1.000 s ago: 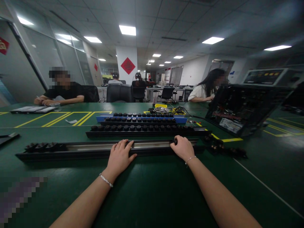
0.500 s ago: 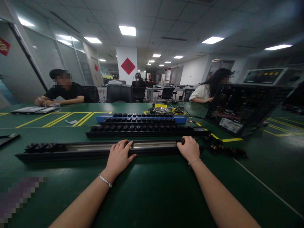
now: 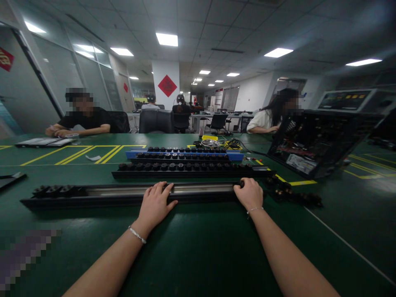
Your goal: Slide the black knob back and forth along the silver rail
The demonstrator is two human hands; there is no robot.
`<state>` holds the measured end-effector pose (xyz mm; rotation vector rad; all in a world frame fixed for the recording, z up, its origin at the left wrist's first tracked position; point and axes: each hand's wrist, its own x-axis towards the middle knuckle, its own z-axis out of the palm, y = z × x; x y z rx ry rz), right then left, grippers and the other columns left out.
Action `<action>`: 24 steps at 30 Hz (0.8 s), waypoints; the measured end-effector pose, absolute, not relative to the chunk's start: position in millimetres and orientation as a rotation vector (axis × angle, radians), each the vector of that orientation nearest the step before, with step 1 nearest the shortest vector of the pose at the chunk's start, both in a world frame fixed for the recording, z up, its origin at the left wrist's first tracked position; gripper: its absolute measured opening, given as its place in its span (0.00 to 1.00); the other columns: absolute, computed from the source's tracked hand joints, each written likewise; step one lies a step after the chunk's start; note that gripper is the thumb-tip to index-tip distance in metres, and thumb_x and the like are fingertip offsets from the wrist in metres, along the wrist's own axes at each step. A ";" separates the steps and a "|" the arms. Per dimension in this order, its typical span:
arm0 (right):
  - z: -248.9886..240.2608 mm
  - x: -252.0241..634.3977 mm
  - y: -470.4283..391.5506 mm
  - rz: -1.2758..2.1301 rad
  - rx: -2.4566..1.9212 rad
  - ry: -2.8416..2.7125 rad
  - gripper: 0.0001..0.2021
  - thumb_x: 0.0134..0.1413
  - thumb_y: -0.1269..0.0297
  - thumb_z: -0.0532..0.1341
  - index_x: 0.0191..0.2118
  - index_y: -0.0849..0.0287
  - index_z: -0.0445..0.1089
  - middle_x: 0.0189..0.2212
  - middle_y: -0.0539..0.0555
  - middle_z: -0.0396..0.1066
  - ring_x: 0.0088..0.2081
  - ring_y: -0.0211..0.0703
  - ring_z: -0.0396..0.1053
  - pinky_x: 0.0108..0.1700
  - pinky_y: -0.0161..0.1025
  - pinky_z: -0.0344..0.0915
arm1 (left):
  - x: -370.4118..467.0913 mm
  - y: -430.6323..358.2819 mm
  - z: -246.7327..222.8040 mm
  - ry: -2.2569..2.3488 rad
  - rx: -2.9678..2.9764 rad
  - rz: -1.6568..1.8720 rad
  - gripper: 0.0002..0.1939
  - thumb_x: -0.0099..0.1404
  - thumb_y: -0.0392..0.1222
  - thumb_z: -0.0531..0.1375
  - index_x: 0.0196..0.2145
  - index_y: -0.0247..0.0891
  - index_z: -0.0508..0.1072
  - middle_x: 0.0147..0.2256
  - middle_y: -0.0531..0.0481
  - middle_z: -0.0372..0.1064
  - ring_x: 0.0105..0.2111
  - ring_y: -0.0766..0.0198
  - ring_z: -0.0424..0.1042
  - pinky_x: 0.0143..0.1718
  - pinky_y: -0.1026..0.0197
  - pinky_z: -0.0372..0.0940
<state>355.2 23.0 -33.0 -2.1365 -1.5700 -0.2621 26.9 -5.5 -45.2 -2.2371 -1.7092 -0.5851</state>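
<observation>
A long black rail [image 3: 108, 200] with a metallic inner channel lies across the green table, and several black round parts [image 3: 52, 190] sit at its left end. My left hand [image 3: 156, 204] rests over the middle of this rail, fingers spread across its top and thumb along the near side. Near the rail's right end, my right hand [image 3: 250, 194] is closed around a small black part [image 3: 240, 184], mostly hidden by the fingers. Behind it lies a second black rail [image 3: 185, 174] filled with a row of black round parts.
A blue rail [image 3: 235, 155] with more black parts lies farther back. Loose black parts [image 3: 309, 199] are at the right, near an open computer case [image 3: 300, 144]. Beyond are a metal dish [image 3: 210, 143] and cables. Two people sit across the table.
My right hand has moved slightly right along the rail with the small black part. My left hand has stayed in place.
</observation>
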 end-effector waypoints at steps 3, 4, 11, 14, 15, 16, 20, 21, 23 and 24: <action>-33.4 359.0 23.5 -0.265 -2.148 -1.561 0.13 0.45 0.64 0.53 0.37 0.60 0.68 0.37 0.58 0.67 0.41 0.48 0.62 0.44 0.41 0.55 | 26.8 -6.0 -44.4 -1.711 -2.245 -0.577 0.27 0.60 0.53 0.54 0.55 0.43 0.62 0.54 0.42 0.60 0.54 0.51 0.58 0.54 0.47 0.52; -33.7 359.9 23.6 -0.271 -2.149 -1.558 0.13 0.45 0.64 0.53 0.37 0.60 0.68 0.37 0.58 0.67 0.41 0.48 0.62 0.44 0.41 0.55 | 26.8 -6.1 -44.2 -1.710 -2.246 -0.573 0.27 0.60 0.53 0.54 0.55 0.43 0.62 0.54 0.42 0.60 0.54 0.51 0.58 0.54 0.47 0.52; -36.6 365.6 25.5 -0.331 -2.166 -1.525 0.14 0.45 0.63 0.52 0.37 0.60 0.69 0.37 0.57 0.69 0.41 0.49 0.63 0.46 0.41 0.54 | 26.9 -5.5 -45.1 -1.701 -2.237 -0.580 0.27 0.59 0.53 0.55 0.55 0.43 0.62 0.54 0.42 0.61 0.54 0.51 0.59 0.53 0.48 0.53; -36.8 368.1 25.6 -0.331 -2.179 -1.512 0.14 0.45 0.63 0.53 0.38 0.60 0.69 0.37 0.58 0.69 0.41 0.49 0.63 0.46 0.41 0.54 | 26.6 -5.3 -45.9 -1.700 -2.235 -0.578 0.27 0.59 0.52 0.55 0.55 0.43 0.62 0.54 0.42 0.61 0.54 0.51 0.59 0.53 0.48 0.53; -36.8 369.0 25.6 -0.326 -2.178 -1.511 0.15 0.44 0.64 0.53 0.38 0.60 0.69 0.37 0.58 0.69 0.41 0.49 0.63 0.47 0.42 0.54 | 26.5 -5.2 -46.1 -1.701 -2.234 -0.576 0.27 0.59 0.52 0.55 0.55 0.43 0.62 0.54 0.42 0.61 0.54 0.51 0.58 0.53 0.48 0.53; -36.9 370.0 25.6 -0.321 -2.174 -1.513 0.15 0.44 0.64 0.53 0.38 0.60 0.69 0.37 0.58 0.69 0.41 0.49 0.63 0.47 0.42 0.54 | 26.4 -5.2 -46.3 -1.703 -2.232 -0.575 0.27 0.59 0.53 0.55 0.55 0.43 0.62 0.54 0.42 0.61 0.54 0.51 0.58 0.54 0.48 0.53; -37.9 375.0 26.4 -0.319 -2.171 -1.498 0.15 0.44 0.64 0.53 0.38 0.60 0.69 0.37 0.58 0.69 0.41 0.49 0.62 0.48 0.43 0.53 | 26.2 -5.1 -46.6 -1.707 -2.235 -0.576 0.27 0.59 0.53 0.55 0.55 0.43 0.63 0.54 0.42 0.61 0.54 0.51 0.58 0.53 0.48 0.53; -38.3 376.5 26.7 -0.321 -2.175 -1.490 0.15 0.44 0.63 0.52 0.38 0.60 0.69 0.37 0.58 0.69 0.41 0.49 0.62 0.48 0.43 0.53 | 26.3 -5.0 -46.5 -1.707 -2.237 -0.578 0.27 0.59 0.53 0.55 0.55 0.43 0.62 0.54 0.42 0.61 0.54 0.51 0.59 0.53 0.48 0.53; -38.8 379.7 27.1 -0.327 -2.188 -1.469 0.15 0.44 0.63 0.52 0.37 0.60 0.69 0.37 0.58 0.69 0.41 0.49 0.62 0.49 0.44 0.53 | 26.2 -5.0 -46.4 -1.706 -2.236 -0.587 0.27 0.59 0.53 0.55 0.55 0.43 0.62 0.54 0.42 0.61 0.54 0.51 0.59 0.53 0.48 0.54; -39.0 381.5 27.3 -0.328 -2.196 -1.454 0.15 0.44 0.63 0.52 0.37 0.60 0.70 0.37 0.58 0.69 0.41 0.50 0.62 0.49 0.45 0.52 | 26.2 -5.0 -46.5 -1.705 -2.234 -0.588 0.27 0.59 0.53 0.55 0.55 0.43 0.62 0.54 0.42 0.61 0.54 0.51 0.58 0.53 0.48 0.53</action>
